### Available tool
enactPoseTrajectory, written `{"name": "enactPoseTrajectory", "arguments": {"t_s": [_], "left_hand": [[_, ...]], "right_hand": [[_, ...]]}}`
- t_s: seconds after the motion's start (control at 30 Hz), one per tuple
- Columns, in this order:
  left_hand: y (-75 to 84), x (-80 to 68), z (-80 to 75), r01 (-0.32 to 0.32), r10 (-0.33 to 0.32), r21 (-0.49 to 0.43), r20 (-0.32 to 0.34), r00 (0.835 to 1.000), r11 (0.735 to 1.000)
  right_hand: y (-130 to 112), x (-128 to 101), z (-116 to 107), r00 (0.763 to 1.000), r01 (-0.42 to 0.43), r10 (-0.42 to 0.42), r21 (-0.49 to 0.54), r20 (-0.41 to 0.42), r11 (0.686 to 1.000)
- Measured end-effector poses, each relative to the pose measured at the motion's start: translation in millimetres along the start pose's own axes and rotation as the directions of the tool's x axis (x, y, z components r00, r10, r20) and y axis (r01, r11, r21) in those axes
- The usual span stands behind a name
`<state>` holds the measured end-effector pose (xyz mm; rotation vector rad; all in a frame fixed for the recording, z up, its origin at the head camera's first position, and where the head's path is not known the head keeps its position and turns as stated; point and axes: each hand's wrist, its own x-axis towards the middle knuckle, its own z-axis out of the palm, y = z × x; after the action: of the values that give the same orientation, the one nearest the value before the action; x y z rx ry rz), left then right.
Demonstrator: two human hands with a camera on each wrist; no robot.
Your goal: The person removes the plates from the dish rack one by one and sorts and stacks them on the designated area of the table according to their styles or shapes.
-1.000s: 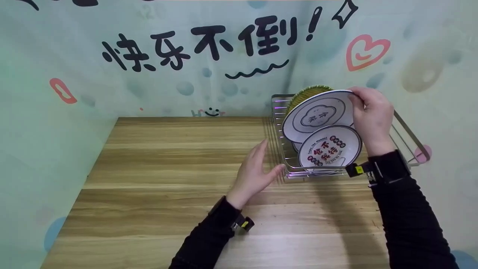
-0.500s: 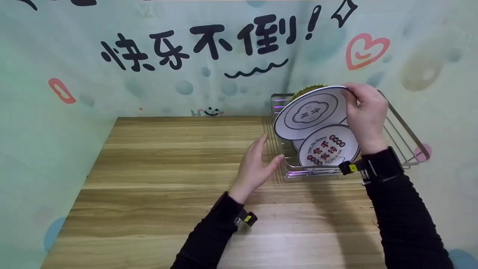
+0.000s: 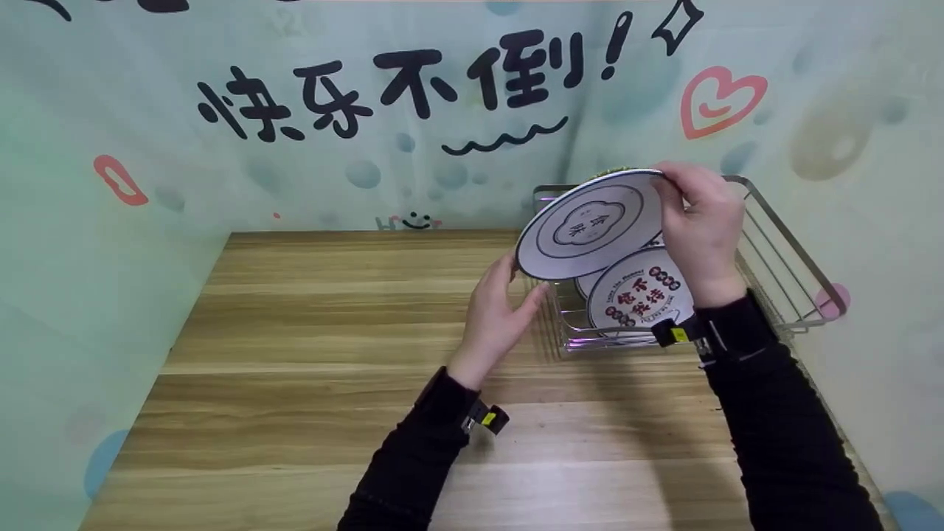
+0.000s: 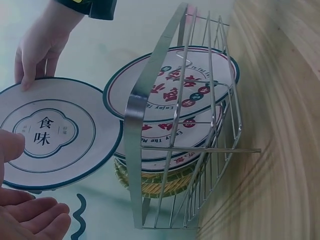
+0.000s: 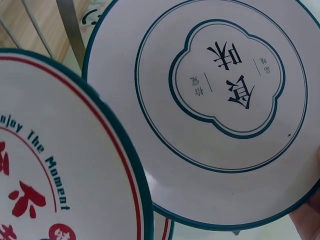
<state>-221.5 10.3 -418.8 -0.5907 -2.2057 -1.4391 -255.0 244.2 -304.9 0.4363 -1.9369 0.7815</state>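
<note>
Gripping the far rim of a white plate with a dark-ringed cloud emblem (image 3: 586,230), our right hand (image 3: 700,225) pinches it between thumb and curled fingers. The plate is tilted, its printed face turned toward us, and it sits above the left front corner of the wire dish rack (image 3: 793,273), overhanging the rack's left edge. In the left wrist view the same plate (image 4: 52,132) appears outside the rack frame (image 4: 135,130), with the right hand (image 4: 37,52) on its rim.

Our left hand (image 3: 498,317) is held upright with fingers straight and thumb spread, palm facing the plate. Its fingertips lie just below the plate's lower left edge; we cannot tell whether they touch it. The hand grips nothing.

Inside the rack, a second plate with red characters and the words "Enjoy The Moment" (image 3: 640,295) stands leaning in the front slot. Behind it a further white plate edge shows, and a green ribbed dish (image 4: 160,185) sits at the back of the stack. The right wrist view shows the held plate (image 5: 215,110) partly overlapped by the rim of the red-lettered plate (image 5: 60,165).

The rack stands on a wooden table (image 3: 310,346), against a pale backdrop printed with black characters (image 3: 383,85) and a pink heart (image 3: 721,99).
</note>
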Motion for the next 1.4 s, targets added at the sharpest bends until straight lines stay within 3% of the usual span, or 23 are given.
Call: {"name": "enactPoseTrajectory", "arguments": {"t_s": [0.33,0.67,0.93,1.2,1.4], "left_hand": [[-2.2,2.5,-2.6,-0.077,0.074,-0.017,-0.13,0.989,0.997],[-7.2,0.5,-10.4,-0.139,0.143,0.037,-0.285,0.948,0.99],[-6.9,-0.5,-24.1,-0.168,0.182,0.071,-0.336,0.924,0.983],[-4.1,-4.4,-36.0,-0.171,0.198,0.11,-0.328,0.924,0.979],[0.1,-6.4,-43.7,-0.184,0.23,0.159,-0.354,0.907,0.97]], "right_hand": [[-11.5,-2.5,4.7,0.999,0.033,-0.033,0.024,-0.002,0.999],[-19.9,-5.3,8.0,0.999,0.05,-0.051,0.058,0.019,0.997],[-24.8,-7.6,11.7,0.998,0.054,-0.056,0.1,0.024,0.994],[-25.7,-11.5,14.4,0.997,0.043,-0.05,0.117,0.06,0.992],[-27.4,-14.8,15.7,0.996,0.027,-0.039,0.129,0.086,0.991]]}}
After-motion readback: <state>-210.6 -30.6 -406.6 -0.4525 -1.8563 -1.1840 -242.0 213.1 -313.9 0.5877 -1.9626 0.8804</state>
